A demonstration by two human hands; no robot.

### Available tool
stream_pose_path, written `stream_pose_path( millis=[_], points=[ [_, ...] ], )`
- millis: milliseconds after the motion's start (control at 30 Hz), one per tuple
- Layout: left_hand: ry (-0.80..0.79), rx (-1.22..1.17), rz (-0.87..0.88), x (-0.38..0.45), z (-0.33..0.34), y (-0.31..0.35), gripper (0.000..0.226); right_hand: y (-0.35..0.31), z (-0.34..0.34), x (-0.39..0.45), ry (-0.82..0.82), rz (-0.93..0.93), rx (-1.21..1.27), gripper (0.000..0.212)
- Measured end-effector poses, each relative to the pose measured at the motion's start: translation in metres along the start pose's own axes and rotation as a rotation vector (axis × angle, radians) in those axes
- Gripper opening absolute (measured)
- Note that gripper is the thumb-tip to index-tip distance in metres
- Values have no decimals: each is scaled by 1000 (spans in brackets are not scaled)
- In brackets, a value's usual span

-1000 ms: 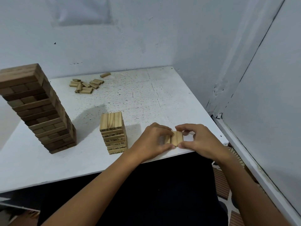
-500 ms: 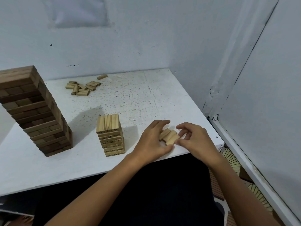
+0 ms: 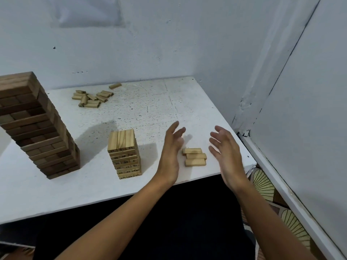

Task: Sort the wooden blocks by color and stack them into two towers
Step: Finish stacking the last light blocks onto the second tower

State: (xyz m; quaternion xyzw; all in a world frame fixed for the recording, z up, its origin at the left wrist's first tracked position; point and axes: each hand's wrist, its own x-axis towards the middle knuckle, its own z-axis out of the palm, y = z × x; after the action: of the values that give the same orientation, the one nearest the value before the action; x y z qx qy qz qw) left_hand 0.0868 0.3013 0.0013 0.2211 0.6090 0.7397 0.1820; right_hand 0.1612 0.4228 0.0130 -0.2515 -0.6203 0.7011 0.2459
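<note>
A tall tower of dark brown blocks (image 3: 35, 126) stands at the table's left. A shorter tower of light blocks (image 3: 124, 153) stands near the front edge, its top layer running front to back. Right of it, three light blocks (image 3: 194, 157) lie side by side flat on the table, slightly staggered. My left hand (image 3: 171, 152) hovers just left of them, fingers spread, holding nothing. My right hand (image 3: 226, 153) is open to their right, a gap between it and the blocks.
A loose pile of several light blocks (image 3: 91, 99) lies at the back of the white table (image 3: 150, 109), with one stray block (image 3: 115, 85) behind it. Walls close the back and right. The table's front right corner is just beyond my right hand.
Both hands were pinching the three light blocks together and turning them. Now they have let go and pulled apart, leaving the blocks flat on the table.
</note>
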Motion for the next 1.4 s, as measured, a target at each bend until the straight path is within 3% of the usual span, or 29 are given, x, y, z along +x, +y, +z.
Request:
stream_pose_path(
  millis=[67,167,233,400,533,600,667,700,800,900,1067,1400],
  points=[
    [92,-170,-60,-1,8,2,55,6,3,-5,-52,-5,77,41],
    [140,-277,-91,-3,18,5,63,10,10,-8,-127,-12,94,108],
    [150,-310,-110,-4,22,5,72,10,14,-8,-171,-25,95,123],
    [171,-327,-106,-5,27,4,57,12,22,-12,-220,-29,106,112],
    [150,-298,-109,-6,27,3,57,15,24,-12,-222,-42,72,118],
    [136,-194,-96,-6,24,2,60,14,21,-12,-211,-57,53,97],
    [110,97,-16,-7,17,1,60,11,12,-9,-174,-103,-61,53],
    [87,265,27,-8,12,0,60,9,5,-5,-160,-129,-140,43],
    [-18,651,80,-8,-3,0,66,2,-23,9,-262,-218,-471,49],
    [-146,853,79,-6,-15,0,76,0,-37,16,-443,-182,-725,61],
    [-212,891,43,-4,-25,0,75,12,-37,20,-513,-101,-851,81],
    [-218,897,91,1,-29,-5,67,3,-32,13,-462,-156,-768,77]
  ],
)
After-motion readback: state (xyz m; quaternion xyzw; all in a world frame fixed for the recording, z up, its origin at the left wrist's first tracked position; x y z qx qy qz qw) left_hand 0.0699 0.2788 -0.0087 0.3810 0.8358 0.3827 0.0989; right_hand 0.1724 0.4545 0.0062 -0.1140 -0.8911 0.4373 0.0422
